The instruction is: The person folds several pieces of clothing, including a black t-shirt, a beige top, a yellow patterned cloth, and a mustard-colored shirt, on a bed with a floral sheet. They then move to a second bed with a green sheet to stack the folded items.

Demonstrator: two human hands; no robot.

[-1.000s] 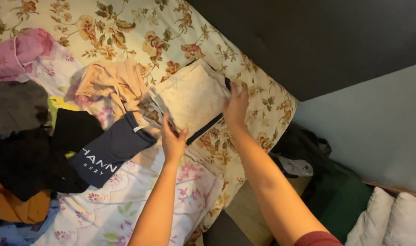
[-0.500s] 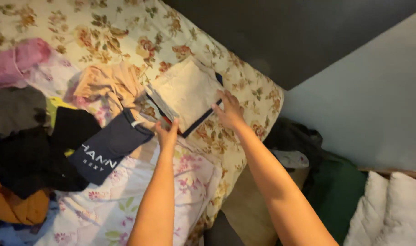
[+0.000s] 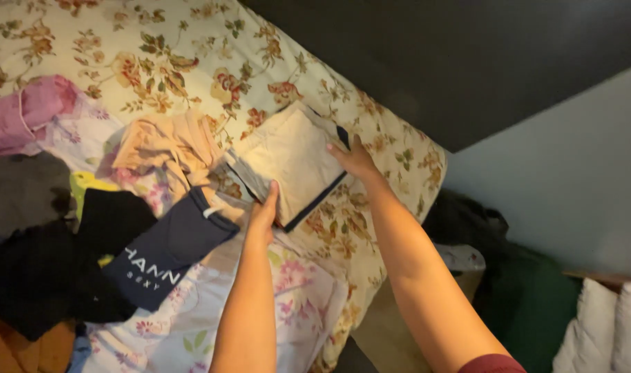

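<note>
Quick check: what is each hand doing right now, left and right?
Left hand: gripping the near edge of the folded cream garment.
Right hand: open, fingers flat on the same garment's far edge.

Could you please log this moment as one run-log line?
left hand: on folded stack | right hand: on stack's far edge | surface: floral bedspread

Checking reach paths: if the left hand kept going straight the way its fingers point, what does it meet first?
The left hand points up-frame along the near edge of the folded cream garment, which it already touches. Beyond that, probably the peach garment, though depth is unclear.
</note>
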